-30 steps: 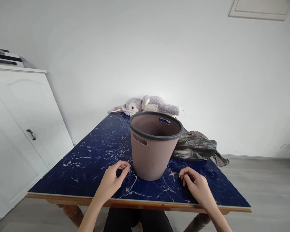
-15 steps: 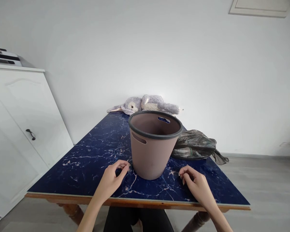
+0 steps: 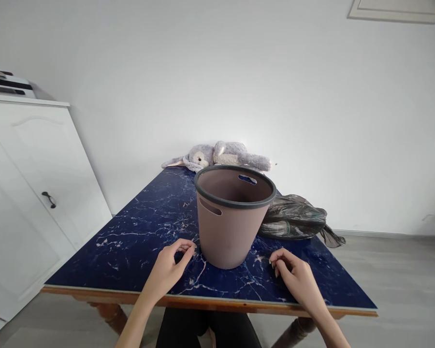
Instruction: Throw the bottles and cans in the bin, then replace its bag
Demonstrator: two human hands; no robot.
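A brown plastic bin (image 3: pixel 228 227) with a dark grey rim stands upright and open on the blue marble-patterned table (image 3: pixel 137 237). My left hand (image 3: pixel 168 270) rests on the table just left of the bin's base, its fingers curled with nothing in them. On the right side of the bin my right hand (image 3: pixel 295 278) lies on the table, fingers curled under, also holding nothing. Neither hand touches the bin.
A dark crumpled plastic bag (image 3: pixel 293 220) lies behind the bin on the right. A grey plush toy (image 3: pixel 217 155) lies at the table's far end by the wall. A white cabinet (image 3: pixel 25 193) stands to the left. My legs are under the near table edge.
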